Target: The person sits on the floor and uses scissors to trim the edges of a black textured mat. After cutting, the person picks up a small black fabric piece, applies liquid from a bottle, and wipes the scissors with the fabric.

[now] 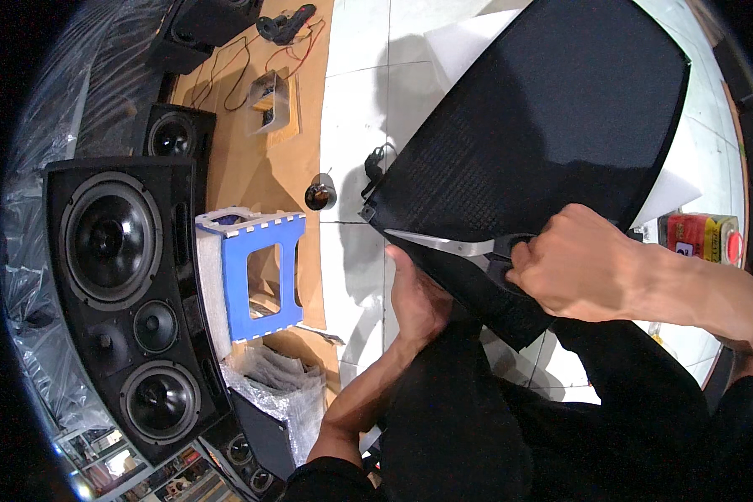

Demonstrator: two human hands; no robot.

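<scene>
A large black cloth-covered panel (552,125), resembling a speaker grille, lies tilted in front of me. A loose strip of black cloth (485,297) hangs along its near edge. My right hand (569,263) is closed round the dark handles of a pair of scissors (456,246). Their silver blades point left and lie along the panel's near edge, against the cloth. My left hand (418,293) holds the cloth strip near the panel's left corner, thumb up beside the blade tips. Its other fingers are mostly hidden by the cloth.
Black loudspeakers (176,335) stand at left, beside a blue folding stool (263,276) and bubble wrap (293,381). A small dark round container (318,194) sits on white floor tiles (356,276). A red-and-yellow can (701,237) stands right; a clear box (268,102) lies on brown board.
</scene>
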